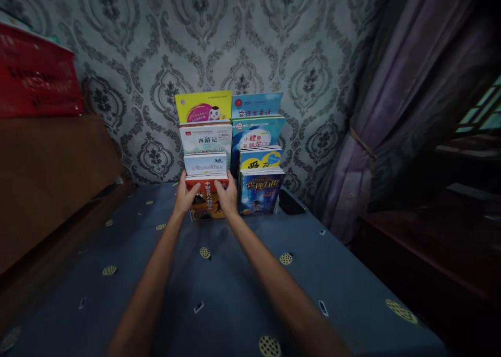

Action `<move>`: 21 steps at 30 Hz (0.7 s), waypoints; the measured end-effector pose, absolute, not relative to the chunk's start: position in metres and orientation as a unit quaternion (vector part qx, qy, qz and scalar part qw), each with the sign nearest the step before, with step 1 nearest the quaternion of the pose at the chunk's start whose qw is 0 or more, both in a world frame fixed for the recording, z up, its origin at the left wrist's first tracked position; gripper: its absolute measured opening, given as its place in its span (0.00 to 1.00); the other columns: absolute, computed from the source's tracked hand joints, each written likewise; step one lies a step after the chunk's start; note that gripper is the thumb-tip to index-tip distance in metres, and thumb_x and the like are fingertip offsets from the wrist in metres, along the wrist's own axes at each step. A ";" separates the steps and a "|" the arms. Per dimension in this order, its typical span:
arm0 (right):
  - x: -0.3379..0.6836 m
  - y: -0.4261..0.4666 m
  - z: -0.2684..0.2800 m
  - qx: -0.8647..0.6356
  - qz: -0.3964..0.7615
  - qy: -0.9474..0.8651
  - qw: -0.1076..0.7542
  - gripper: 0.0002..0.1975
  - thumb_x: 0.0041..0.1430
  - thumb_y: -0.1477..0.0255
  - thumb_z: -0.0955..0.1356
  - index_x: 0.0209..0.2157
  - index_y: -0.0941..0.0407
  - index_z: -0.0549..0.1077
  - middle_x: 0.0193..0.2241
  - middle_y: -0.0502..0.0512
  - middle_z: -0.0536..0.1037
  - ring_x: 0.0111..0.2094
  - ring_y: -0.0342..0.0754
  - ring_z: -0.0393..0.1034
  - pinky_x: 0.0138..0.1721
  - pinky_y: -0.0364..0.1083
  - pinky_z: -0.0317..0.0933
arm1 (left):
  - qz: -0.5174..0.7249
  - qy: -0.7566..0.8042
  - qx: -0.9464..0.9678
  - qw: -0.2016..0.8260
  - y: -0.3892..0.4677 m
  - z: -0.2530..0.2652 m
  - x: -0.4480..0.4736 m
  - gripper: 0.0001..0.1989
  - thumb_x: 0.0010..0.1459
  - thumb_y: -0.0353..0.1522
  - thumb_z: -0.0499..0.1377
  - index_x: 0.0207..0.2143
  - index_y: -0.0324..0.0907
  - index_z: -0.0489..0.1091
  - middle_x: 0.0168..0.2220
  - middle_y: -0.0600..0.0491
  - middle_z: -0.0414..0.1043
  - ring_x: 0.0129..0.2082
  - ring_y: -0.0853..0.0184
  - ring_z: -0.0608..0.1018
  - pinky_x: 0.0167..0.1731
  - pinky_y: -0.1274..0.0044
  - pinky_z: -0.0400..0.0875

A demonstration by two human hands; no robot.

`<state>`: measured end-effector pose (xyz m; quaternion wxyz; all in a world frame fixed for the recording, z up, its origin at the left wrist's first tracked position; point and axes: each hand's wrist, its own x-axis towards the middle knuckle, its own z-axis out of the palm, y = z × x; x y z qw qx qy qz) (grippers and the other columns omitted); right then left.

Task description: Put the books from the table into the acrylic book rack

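Note:
In the head view, several books stand upright in two rows against the wall, stepped from tall at the back to short in front. My left hand [185,194] grips the left side of the red-brown book [208,205] at the front of the left row, thumb across its cover. On its right side my right hand [228,192] does the same. Behind it rise a pale blue book [205,165], a white book [207,139] and a yellow book [203,105]. The right row holds a dark blue book [260,192] in front, then a yellow-and-blue book [256,160] and blue books [258,132].
A blue patterned cloth [219,294] covers the surface. A dark flat object [290,202] lies right of the books. At left, a red basket [39,72] sits on a brown box [55,174]. A purple curtain [376,111] and dark red furniture [422,252] stand at right.

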<state>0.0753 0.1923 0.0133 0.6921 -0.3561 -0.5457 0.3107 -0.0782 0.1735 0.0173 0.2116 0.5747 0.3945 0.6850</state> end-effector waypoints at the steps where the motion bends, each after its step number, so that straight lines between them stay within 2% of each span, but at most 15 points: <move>1: 0.076 0.193 0.013 -0.355 0.314 -0.546 0.690 0.33 0.54 0.63 0.70 0.62 0.56 0.68 0.60 0.62 0.73 0.60 0.58 0.67 0.63 0.61 0.58 | 0.686 0.394 0.573 0.216 0.173 0.017 -0.078 0.43 0.55 0.43 0.67 0.69 0.44 0.55 0.68 0.45 0.62 0.69 0.53 0.63 0.68 0.62 0.56; 6: 0.077 0.197 0.014 -0.359 0.315 -0.549 0.686 0.36 0.53 0.60 0.70 0.62 0.58 0.67 0.59 0.64 0.74 0.58 0.58 0.68 0.62 0.60 0.60 | 0.682 0.388 0.574 0.234 0.173 0.019 -0.079 0.44 0.54 0.43 0.67 0.69 0.43 0.55 0.68 0.44 0.62 0.68 0.51 0.64 0.68 0.60 0.57; 11: 0.078 0.199 0.023 -0.351 0.301 -0.557 0.690 0.35 0.53 0.59 0.70 0.61 0.58 0.68 0.59 0.64 0.74 0.58 0.58 0.68 0.63 0.60 0.58 | 0.687 0.369 0.589 0.212 0.174 0.030 -0.083 0.42 0.53 0.42 0.67 0.67 0.40 0.58 0.70 0.42 0.58 0.69 0.52 0.62 0.69 0.61 0.53; 16: 0.081 0.202 0.027 -0.348 0.303 -0.570 0.680 0.34 0.53 0.60 0.70 0.60 0.56 0.69 0.58 0.61 0.75 0.58 0.57 0.69 0.64 0.59 0.58 | 0.671 0.358 0.613 0.216 0.175 0.038 -0.086 0.39 0.55 0.39 0.66 0.67 0.41 0.59 0.67 0.43 0.62 0.67 0.53 0.65 0.68 0.61 0.55; 21: 0.084 0.207 0.033 -0.357 0.283 -0.584 0.672 0.34 0.54 0.60 0.69 0.62 0.56 0.67 0.60 0.62 0.73 0.60 0.59 0.68 0.64 0.60 0.58 | 0.673 0.346 0.623 0.198 0.183 0.045 -0.090 0.40 0.55 0.37 0.65 0.68 0.40 0.56 0.70 0.43 0.57 0.70 0.53 0.60 0.70 0.62 0.50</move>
